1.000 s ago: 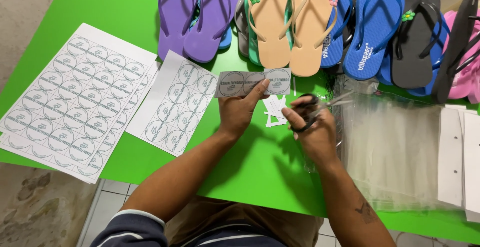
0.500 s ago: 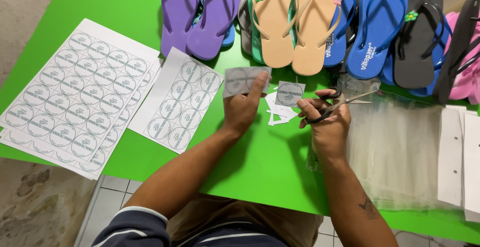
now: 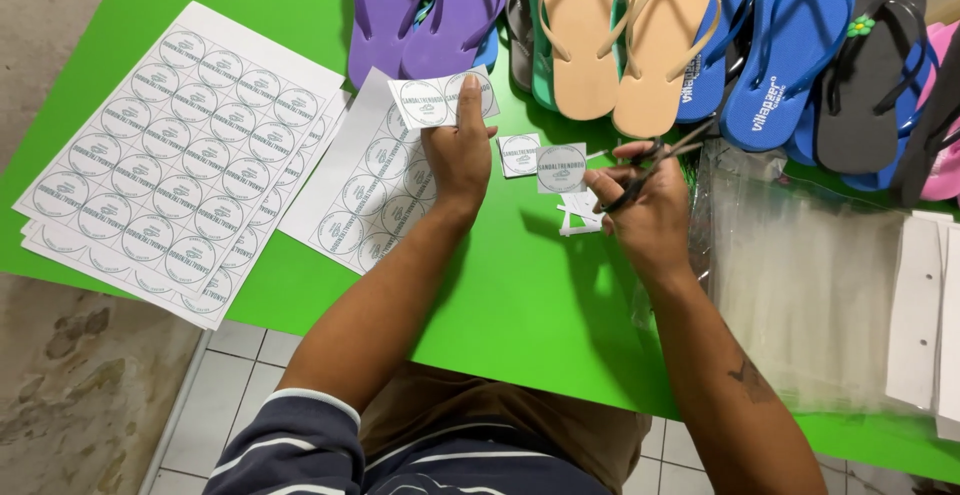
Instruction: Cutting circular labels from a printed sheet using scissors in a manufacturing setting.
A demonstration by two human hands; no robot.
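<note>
Above the green table [image 3: 520,295], the left hand [image 3: 458,150] pinches a short paper strip [image 3: 440,101] of two round labels, thumb on top. The strip lies with its long axis left to right, tilted a little upward at the right end. The right hand [image 3: 645,210] is closed around a pair of scissors [image 3: 660,155] (the blades point up and to the right, away from the strip). The strip is to the left of the scissors, well apart. Between both hands two cut square labels [image 3: 560,167] lie on the table, nearer to the right hand.
</note>
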